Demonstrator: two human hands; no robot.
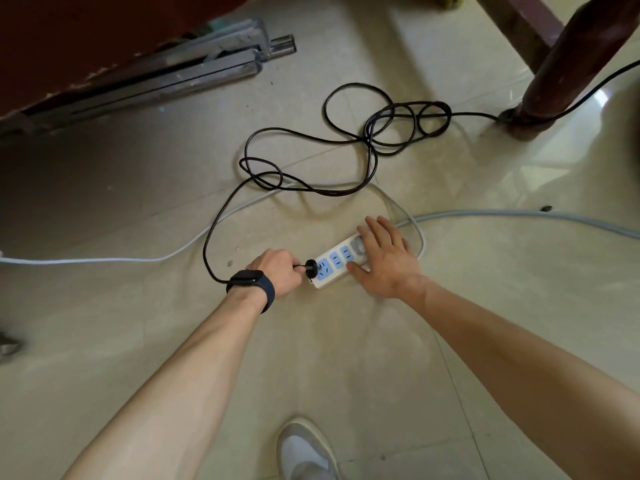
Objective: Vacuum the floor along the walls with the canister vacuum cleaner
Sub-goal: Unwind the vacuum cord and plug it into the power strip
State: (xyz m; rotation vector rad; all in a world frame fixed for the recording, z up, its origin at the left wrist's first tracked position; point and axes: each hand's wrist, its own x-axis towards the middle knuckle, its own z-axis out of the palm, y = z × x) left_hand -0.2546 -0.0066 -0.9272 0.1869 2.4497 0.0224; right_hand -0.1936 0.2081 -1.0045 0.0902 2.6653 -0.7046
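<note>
A white power strip [337, 259] with blue sockets lies on the tiled floor. My left hand [277, 271], with a dark watch on the wrist, grips a black plug [310, 267] right at the strip's nearest socket. The plug's black cord [346, 140] loops in loose coils across the floor and runs off to the upper right. My right hand [386, 256] lies flat over the strip's far end, fingers straight, pressing it down. The vacuum cleaner itself is not in view.
The strip's white cable [104, 260] trails left, and a grey cable [519, 214] runs right. A dark wooden leg [568, 64] stands at the upper right. Metal rails [156, 77] lie beside dark furniture at the upper left. My shoe [304, 452] is at the bottom.
</note>
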